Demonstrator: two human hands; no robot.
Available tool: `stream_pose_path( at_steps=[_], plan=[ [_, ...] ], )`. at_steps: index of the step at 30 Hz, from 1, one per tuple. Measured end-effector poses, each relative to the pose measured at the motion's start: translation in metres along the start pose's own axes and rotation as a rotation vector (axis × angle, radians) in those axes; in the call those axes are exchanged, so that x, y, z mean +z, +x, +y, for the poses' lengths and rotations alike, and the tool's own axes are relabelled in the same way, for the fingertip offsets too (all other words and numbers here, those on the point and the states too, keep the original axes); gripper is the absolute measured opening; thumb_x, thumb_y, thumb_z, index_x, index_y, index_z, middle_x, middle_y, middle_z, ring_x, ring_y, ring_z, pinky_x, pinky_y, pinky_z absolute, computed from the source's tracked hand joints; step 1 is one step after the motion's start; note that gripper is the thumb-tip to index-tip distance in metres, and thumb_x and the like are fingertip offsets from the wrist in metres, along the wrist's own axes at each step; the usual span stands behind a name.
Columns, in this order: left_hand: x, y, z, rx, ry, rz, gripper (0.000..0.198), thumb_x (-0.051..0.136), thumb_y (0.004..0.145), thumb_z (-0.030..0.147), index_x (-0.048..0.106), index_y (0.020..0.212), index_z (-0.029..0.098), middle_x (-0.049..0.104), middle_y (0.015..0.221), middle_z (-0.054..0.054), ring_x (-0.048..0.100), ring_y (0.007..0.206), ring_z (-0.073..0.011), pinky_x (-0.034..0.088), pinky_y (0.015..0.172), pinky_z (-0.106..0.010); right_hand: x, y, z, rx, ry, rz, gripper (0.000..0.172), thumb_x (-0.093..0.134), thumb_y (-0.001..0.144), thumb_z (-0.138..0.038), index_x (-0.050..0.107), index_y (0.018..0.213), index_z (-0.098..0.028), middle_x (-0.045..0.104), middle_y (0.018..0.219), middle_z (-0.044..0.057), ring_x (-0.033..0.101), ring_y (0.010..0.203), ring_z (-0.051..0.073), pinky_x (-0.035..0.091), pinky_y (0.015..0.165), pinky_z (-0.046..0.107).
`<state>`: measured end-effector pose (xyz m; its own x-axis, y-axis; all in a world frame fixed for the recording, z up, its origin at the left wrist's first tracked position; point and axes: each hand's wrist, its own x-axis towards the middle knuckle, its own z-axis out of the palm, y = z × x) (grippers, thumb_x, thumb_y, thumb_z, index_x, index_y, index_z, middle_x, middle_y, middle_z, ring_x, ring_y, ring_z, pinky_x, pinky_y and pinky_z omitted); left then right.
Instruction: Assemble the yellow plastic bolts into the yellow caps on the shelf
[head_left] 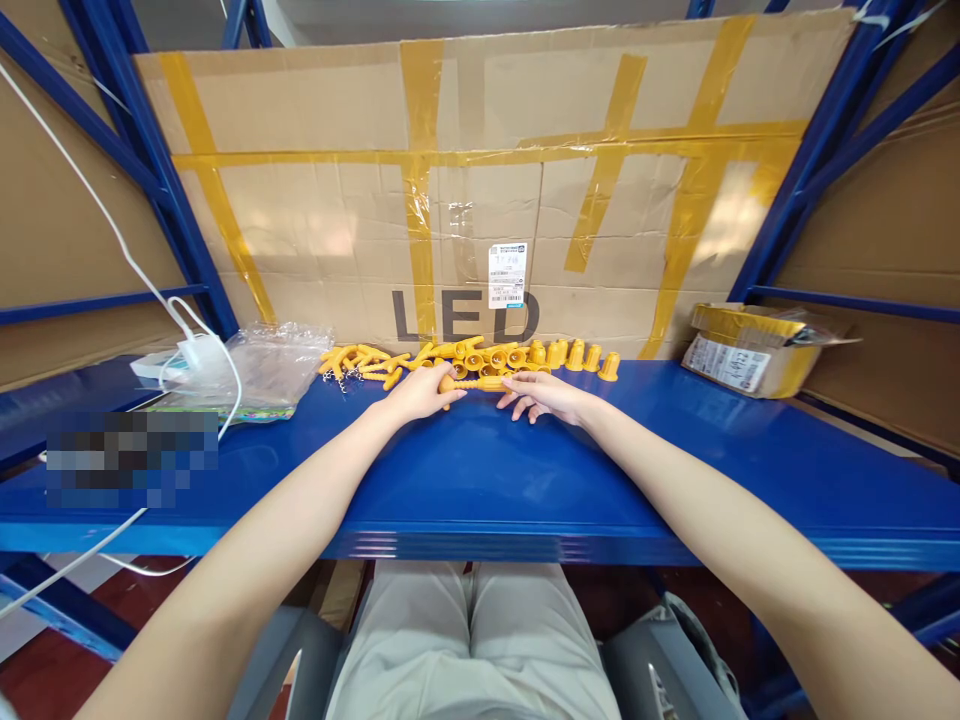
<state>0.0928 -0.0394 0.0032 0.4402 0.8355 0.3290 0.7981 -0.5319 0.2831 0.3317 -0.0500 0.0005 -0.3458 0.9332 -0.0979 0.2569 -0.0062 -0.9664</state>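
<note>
My left hand [424, 392] is closed around a yellow plastic T-shaped piece with a ribbed stem [469, 384], which points right. My right hand [546, 394] pinches a yellow cylindrical part [491, 383] at the right end of that stem, thumb and forefinger on it, other fingers loosely curled. Whether the two parts are joined cannot be made out. Just behind my left hand lies a heap of yellow branched pieces [360, 358], some with thin metal spirals. Behind my right hand are yellow cup-shaped parts [516, 357], several lying down and others upright [574, 356].
The blue shelf top [495, 480] carries a clear plastic bag [281, 360] and a white adapter with cables [201, 350] at left. An opened small carton [750, 350] stands at right. A large taped cardboard sheet [330, 220] closes the back between blue posts [825, 140].
</note>
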Motion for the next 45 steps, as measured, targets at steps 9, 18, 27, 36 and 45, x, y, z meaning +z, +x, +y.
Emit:
stream_pose_path(
  at_steps=[9,18,27,36,45],
  plan=[
    [0.000,0.001,-0.002,0.002,0.004,-0.012,0.024,0.059,0.082,0.038,0.055,0.100,0.022,0.072,0.076,-0.002,0.066,0.081,-0.0238,0.046,0.077,-0.034,0.001,0.000,0.000,-0.005,0.006,0.010,0.025,0.060,0.089,-0.040,0.055,0.096,-0.017,0.073,0.085,0.007,0.064,0.056,0.011,0.045,0.038,0.016],
    [0.000,0.000,0.000,-0.003,0.008,-0.001,0.027,0.059,0.082,0.037,0.056,0.104,0.021,0.071,0.075,-0.002,0.065,0.083,-0.0237,0.048,0.076,-0.034,0.000,0.000,0.001,-0.005,0.092,0.000,0.022,0.064,0.087,-0.036,0.056,0.095,-0.016,0.073,0.090,0.009,0.066,0.057,0.012,0.048,0.039,0.017],
    [-0.003,-0.002,-0.003,0.040,-0.172,0.232,0.063,0.053,0.085,0.047,0.038,0.142,0.023,0.066,0.098,-0.003,0.061,0.072,-0.0155,0.049,0.073,-0.029,-0.003,-0.002,-0.013,-0.107,0.498,0.098,0.014,0.051,0.094,-0.023,0.061,0.091,-0.015,0.071,0.075,0.006,0.068,0.063,0.013,0.058,0.069,0.026],
    [-0.003,0.006,-0.034,-0.151,-0.153,0.388,0.046,0.050,0.088,0.036,0.049,0.130,0.016,0.066,0.093,-0.005,0.061,0.074,-0.0172,0.049,0.078,-0.032,-0.031,0.022,-0.019,-0.405,0.447,0.546,0.025,0.072,0.076,-0.022,0.048,0.085,-0.022,0.068,0.081,0.000,0.069,0.075,0.015,0.057,0.072,0.028],
    [0.004,0.006,-0.033,-0.090,-0.082,0.305,0.039,0.050,0.087,0.035,0.055,0.121,0.018,0.067,0.090,-0.004,0.063,0.079,-0.0189,0.049,0.075,-0.032,-0.034,0.062,-0.015,-0.473,-0.511,0.817,0.031,0.061,0.075,-0.023,0.055,0.106,-0.020,0.068,0.100,0.007,0.063,0.088,0.023,0.048,0.085,0.042]
  ],
)
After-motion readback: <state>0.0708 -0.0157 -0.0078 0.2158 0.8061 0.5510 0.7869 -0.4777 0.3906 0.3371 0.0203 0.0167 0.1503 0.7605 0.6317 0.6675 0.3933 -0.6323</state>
